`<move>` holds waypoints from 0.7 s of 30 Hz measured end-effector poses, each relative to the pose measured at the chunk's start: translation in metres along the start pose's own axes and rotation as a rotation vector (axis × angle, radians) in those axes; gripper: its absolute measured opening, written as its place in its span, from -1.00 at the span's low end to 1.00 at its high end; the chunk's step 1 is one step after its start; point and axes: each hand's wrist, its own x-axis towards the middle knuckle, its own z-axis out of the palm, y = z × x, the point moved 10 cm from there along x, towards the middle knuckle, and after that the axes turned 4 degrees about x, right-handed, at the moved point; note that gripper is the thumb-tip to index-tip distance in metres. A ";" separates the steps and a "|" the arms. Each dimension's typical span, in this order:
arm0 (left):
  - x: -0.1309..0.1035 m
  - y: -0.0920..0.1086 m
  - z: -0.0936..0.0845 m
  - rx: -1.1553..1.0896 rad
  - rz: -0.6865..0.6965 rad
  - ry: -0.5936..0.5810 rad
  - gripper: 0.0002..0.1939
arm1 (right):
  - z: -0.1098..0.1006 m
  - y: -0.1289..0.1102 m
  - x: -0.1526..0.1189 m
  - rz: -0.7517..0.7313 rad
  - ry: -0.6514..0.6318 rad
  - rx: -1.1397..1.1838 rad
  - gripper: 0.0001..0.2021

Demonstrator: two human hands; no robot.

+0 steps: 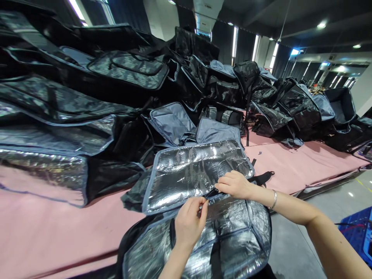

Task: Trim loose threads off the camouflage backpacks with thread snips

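A black bag with a shiny silver lining lies open at the table's front edge. Its silver-lined lid, bound in grey-blue trim, is folded back toward the pile. My left hand is closed over the seam between lid and body. Something thin with a reddish-orange end shows at its fingertips, too small to name. To its right, my right hand is pinched on the lid's near edge, its fingertips partly hidden by the hand. A black strap sticks out beyond the right wrist.
Black camouflage-patterned bags are heaped along the left and back, more at the right. They rest on a pink-covered table. A blue plastic crate stands on the floor at right.
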 end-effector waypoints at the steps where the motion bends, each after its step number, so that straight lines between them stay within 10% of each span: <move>1: 0.000 -0.001 0.000 -0.008 -0.002 0.000 -0.89 | -0.001 0.000 0.000 0.005 0.013 0.005 -0.80; 9: 0.008 0.004 -0.016 0.035 0.142 0.041 -0.90 | -0.020 0.030 -0.016 0.190 0.075 0.151 -0.77; 21: 0.037 -0.019 0.033 0.330 0.057 -0.223 -0.69 | -0.016 0.018 -0.018 0.080 -0.001 0.009 -0.82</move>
